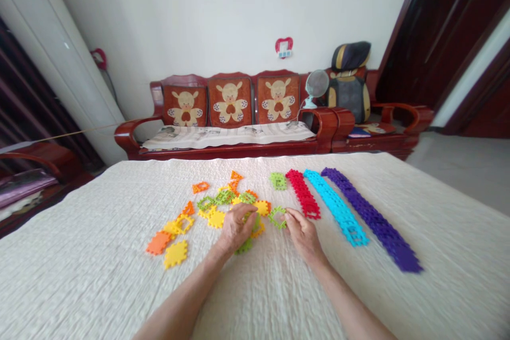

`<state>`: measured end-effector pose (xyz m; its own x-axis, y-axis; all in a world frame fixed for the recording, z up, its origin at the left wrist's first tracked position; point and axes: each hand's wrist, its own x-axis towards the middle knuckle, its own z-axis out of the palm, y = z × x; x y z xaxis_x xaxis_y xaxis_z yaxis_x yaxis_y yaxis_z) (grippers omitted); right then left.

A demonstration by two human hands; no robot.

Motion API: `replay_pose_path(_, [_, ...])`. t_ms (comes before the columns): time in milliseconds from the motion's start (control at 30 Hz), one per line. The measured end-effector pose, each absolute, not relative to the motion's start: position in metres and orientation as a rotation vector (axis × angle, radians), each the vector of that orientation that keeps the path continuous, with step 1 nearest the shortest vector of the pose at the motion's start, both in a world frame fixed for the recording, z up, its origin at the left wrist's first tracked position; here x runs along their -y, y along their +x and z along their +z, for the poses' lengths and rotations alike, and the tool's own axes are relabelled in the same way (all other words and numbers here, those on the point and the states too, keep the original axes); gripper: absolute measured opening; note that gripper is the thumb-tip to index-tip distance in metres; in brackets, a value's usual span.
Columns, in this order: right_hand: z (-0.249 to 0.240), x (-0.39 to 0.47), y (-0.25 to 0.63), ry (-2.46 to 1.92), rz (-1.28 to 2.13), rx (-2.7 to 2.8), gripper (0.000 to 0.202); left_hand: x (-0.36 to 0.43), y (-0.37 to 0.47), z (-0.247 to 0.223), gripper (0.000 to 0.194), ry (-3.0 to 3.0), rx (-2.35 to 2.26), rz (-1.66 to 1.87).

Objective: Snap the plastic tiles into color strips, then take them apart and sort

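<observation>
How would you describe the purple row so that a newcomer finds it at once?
On the cream cloth, at the right side, lie three slanting rows of toothed plastic pieces. The purple row is the rightmost and longest, beside the cyan row.

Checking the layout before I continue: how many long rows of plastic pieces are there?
3: the red row, nearest the right hand; the light-blue row, in the middle; the purple row, farthest right.

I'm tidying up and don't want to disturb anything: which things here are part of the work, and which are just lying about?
In the work:
- Green frame piece, in the right hand
- Yellow pieces and orange pieces, near the left hand
- Red row, light-blue row, purple row

Just lying about:
- Fan
- Cushions
- Backrest pad
</observation>
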<state>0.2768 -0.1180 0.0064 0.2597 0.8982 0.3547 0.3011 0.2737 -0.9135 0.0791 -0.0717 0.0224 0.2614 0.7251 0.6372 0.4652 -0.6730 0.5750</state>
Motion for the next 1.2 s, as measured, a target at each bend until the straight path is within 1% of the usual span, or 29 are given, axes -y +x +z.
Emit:
replay_pose_path(100, [0.007, 0.119, 0.28, -1.241, 0.277, 1.426, 0.026, 0.069, 0.079, 0.019, 0.016, 2.349, -1.027, 1.519])
replay_pose_path(200, [0.005, 0.12, 0.283, -1.254, 0.137, 1.603, 0.025, 0.066, 0.076, 0.015, 0.019, 2.387, -1.051, 1.605])
replay_pose_path(300, [0.002, 0.12, 0.282, -1.313, 0.128, 1.743, 0.034, 0.062, 0.073, 0.01, 0.018, 2.41, -1.103, 1.672])
replay_pose_path(400, [0.001, 0.121, 0.28, -1.391, 0.125, 1.783, 0.048, 0.059, 0.07, 0.007, 0.017, 2.383, -1.17, 1.726])
replay_pose_path(467, [0.003, 0.123, 0.277, -1.436, 0.109, 1.79, 0.053, 0.057, 0.068, 0.006, 0.017, 2.345, -1.223, 1.751])
replay_pose_path(567, [0.006, 0.127, 0.273, -1.549, 0.04, 1.788, 0.049, 0.055, 0.067, 0.005, 0.018, 2.305, -1.286, 1.766])
replay_pose_path(733, [0.009, 0.132, 0.268, -1.749, -0.056, 1.783, 0.049, 0.051, 0.066, 0.001, 0.018, 2.259, -1.328, 1.793])
replay_pose_path(867, [0.008, 0.13, 0.269, -1.783, -0.068, 1.794, 0.042, 0.049, 0.066, -0.003, 0.018, 2.256, -1.35, 1.781])
replay_pose_path(967, [0.009, 0.13, 0.27, -1.786, -0.057, 1.788, 0.04, 0.049, 0.067, -0.004, 0.018, 2.268, -1.342, 1.769])
replay_pose_path(1067, [0.009, 0.13, 0.27, -1.776, -0.038, 1.777, 0.042, 0.05, 0.068, -0.004, 0.019, 2.259, -1.331, 1.761])
replay_pose_path(1200, [0.007, 0.13, 0.271, -1.624, -0.013, 1.864, 0.053, 0.05, 0.068, -0.004, 0.019, 2.236, -1.322, 1.744])
